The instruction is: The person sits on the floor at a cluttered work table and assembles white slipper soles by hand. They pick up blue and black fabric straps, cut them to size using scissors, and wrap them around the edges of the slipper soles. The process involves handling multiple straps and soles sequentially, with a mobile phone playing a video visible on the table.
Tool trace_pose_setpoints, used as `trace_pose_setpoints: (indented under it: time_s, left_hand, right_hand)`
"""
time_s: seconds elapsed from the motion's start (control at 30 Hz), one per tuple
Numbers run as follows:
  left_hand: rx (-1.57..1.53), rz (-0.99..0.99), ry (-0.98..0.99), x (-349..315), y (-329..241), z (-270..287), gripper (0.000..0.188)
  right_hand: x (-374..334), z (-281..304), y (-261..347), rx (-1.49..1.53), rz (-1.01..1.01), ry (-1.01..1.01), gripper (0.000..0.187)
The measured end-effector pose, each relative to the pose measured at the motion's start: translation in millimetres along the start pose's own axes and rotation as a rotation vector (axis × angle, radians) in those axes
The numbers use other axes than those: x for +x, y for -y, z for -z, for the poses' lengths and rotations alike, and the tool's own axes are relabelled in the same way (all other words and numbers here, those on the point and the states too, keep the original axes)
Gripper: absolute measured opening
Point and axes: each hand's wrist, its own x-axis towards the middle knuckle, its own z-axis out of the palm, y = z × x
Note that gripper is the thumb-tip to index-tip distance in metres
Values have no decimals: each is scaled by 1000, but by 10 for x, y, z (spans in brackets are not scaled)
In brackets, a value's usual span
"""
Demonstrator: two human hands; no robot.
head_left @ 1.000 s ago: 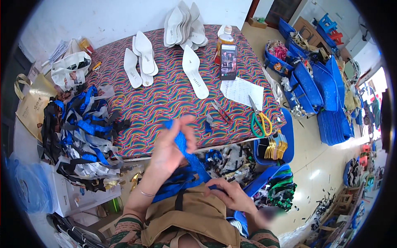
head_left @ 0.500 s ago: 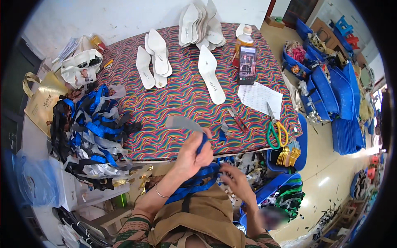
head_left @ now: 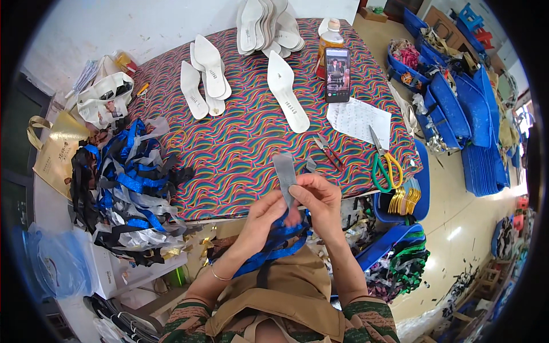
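1. The left hand [head_left: 260,214] and the right hand [head_left: 320,197] meet in front of the person, at the near edge of the table [head_left: 240,143].
2. Both hands pinch one grey strip [head_left: 285,174]. The fingers are closed on its lower end, and the strip stands up above them.
3. A bunch of shiny blue straps [head_left: 274,246] hangs under the hands, down onto the lap. They touch the left hand.
4. To the left, a big pile of blue, silver and black straps [head_left: 123,188] lies at the table edge.
5. To the right, one small pair of red pliers [head_left: 327,150] lies near one pair of scissors [head_left: 382,163] with green and yellow handles.
6. Further back lie one white sheet of paper [head_left: 359,119] and one phone [head_left: 337,74], leaning on a bottle [head_left: 328,43].
7. One white shoe sole [head_left: 287,97] lies alone. Three more [head_left: 205,83] lie together to its left.
8. At the far edge is a stack of soles [head_left: 269,26], too many to count.
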Motion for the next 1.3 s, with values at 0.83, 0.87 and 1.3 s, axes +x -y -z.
trace_pose_setpoints:
  time_s: [0.83, 0.87, 1.3]
  left_hand:
    - [1006, -1009, -150, 121, -129, 2, 35]
    - [1038, -1030, -136, 119, -129, 8, 36]
    - [1031, -974, -122, 87, -107, 95, 34]
  right_hand:
    - [-41, -61, -238, 94, 84, -26, 24]
    - [-46, -80, -217, 211, 38, -26, 22]
    - [-187, 142, -289, 197, -85, 8, 47]
